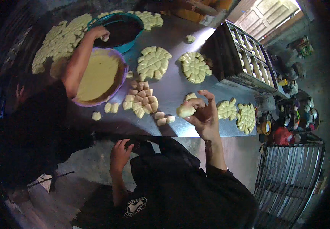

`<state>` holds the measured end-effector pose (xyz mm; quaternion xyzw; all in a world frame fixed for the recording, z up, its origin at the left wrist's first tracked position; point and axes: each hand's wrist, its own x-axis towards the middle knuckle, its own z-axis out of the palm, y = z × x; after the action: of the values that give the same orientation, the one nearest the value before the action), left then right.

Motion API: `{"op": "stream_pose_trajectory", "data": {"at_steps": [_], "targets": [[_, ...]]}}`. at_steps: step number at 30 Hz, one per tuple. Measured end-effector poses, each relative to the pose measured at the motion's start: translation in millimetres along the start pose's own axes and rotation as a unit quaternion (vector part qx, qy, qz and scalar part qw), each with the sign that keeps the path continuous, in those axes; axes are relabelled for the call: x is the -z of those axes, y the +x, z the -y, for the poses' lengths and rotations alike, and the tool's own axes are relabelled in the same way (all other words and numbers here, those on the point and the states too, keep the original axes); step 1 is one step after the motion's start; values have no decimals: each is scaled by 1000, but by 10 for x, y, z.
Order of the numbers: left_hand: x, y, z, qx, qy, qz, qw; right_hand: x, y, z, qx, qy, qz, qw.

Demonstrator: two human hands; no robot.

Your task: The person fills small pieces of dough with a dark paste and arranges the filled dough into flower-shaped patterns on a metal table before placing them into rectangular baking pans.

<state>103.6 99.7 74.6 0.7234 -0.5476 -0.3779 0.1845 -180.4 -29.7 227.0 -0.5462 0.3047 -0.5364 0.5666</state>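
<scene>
My right hand (pixel 207 121) is raised over the near edge of the metal table, its thumb and fingers pinching a smooth pale dough piece (pixel 185 111). Another dough lump (pixel 190 96) lies just behind it. My left hand (pixel 120 155) hangs below the table edge beside my dark clothing. Its fingers are curled, and whatever is inside them is hidden. Between my hands, on the table, sit several small rounded dough pieces (pixel 161 118). Beyond them is a loose cluster of cut dough chunks (pixel 141 100).
At left, a co-worker's arm (pixel 80 63) reaches into a teal basin (pixel 137 36), past a purple-rimmed bowl (pixel 125 72) of yellowish contents. Scored dough rounds (pixel 153 63) cover parts of the metal table (pixel 176 86). Dark trays (pixel 230 65) of shaped dough stand at right, above a metal rack (pixel 291 175).
</scene>
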Motion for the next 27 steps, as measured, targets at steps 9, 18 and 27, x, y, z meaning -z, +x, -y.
{"op": "stream_pose_trajectory", "data": {"at_steps": [9, 18, 27], "targets": [[-149, 252, -557, -18, 39, -30, 999, 434, 53, 189, -70, 128, 2, 989], [-508, 410, -1610, -63, -223, -91, 969, 995, 432, 20, -164, -112, 163, 966], [-1169, -46, -1732, 40, -143, -105, 983, 1164, -22, -767, -220, -210, 332, 893]]}}
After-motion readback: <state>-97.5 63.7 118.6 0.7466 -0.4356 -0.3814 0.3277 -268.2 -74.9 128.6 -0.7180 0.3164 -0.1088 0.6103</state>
